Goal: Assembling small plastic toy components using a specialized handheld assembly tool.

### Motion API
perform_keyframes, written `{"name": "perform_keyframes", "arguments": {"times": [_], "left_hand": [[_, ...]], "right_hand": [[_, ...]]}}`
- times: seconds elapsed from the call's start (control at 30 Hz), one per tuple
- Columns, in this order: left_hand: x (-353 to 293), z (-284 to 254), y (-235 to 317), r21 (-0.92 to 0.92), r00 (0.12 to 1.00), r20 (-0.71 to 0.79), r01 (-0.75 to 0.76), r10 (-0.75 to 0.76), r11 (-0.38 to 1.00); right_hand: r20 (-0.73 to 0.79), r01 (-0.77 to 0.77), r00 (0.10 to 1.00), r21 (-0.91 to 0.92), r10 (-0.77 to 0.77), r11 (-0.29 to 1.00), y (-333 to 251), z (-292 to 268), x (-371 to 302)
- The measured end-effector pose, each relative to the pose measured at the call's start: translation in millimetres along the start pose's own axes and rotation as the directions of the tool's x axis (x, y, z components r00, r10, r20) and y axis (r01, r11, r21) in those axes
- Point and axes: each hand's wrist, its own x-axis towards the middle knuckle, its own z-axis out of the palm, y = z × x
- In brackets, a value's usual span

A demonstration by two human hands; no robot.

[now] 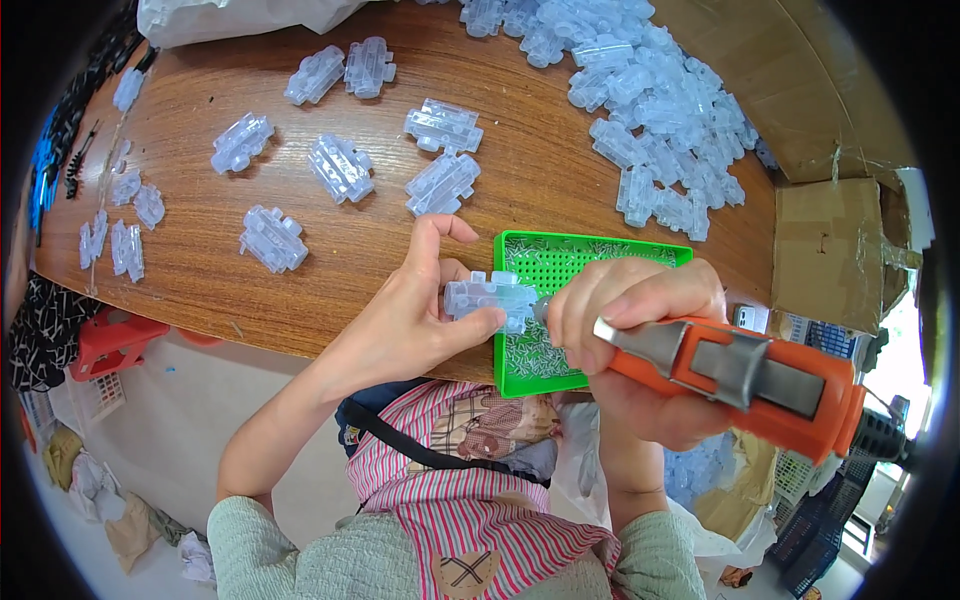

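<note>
Between the thumb and fingers of my left hand is a clear plastic housing, its index finger raised off the part. My right hand is wrapped round an orange electric screwdriver with a grey metal lever. The tool's tip meets the right end of the housing; my fingers partly hide the contact. Below both hands sits a green perforated tray with many small silver screws. Several more clear housings lie spread on the table to the left and beyond.
A big heap of clear housings covers the far right of the wooden table. Cardboard boxes stand at the right edge. A white bag lies at the far left. Beside the table's left end is a red stool.
</note>
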Motion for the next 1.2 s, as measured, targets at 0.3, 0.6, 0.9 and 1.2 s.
{"name": "perform_keyframes", "arguments": {"times": [0.3, 0.6, 0.9, 1.2], "left_hand": [[10.0, -7.3, 7.7, 0.077, 0.988, 0.052, 0.138, -0.143, 0.987], [-3.3, -4.3, 15.5, -0.006, 0.988, 0.087, 0.129, -0.128, 0.992], [-3.4, 4.2, 8.7, -0.134, 0.981, 0.083, 0.186, -0.176, 0.973], [-5.2, 0.9, 7.3, -0.168, 0.966, 0.129, 0.245, -0.225, 0.955]], "right_hand": [[0.051, -0.095, 0.994, 0.018, 0.094, 0.995, -1.1, -3.1, -4.6], [-0.103, 0.072, 0.992, -0.066, -0.078, 0.995, 15.6, -44.1, 5.6], [-0.186, -0.025, 0.982, -0.117, 0.003, 0.993, 53.7, -46.1, 7.4], [-0.172, 0.018, 0.985, -0.074, -0.030, 0.997, 50.6, -41.3, 5.7]]}}
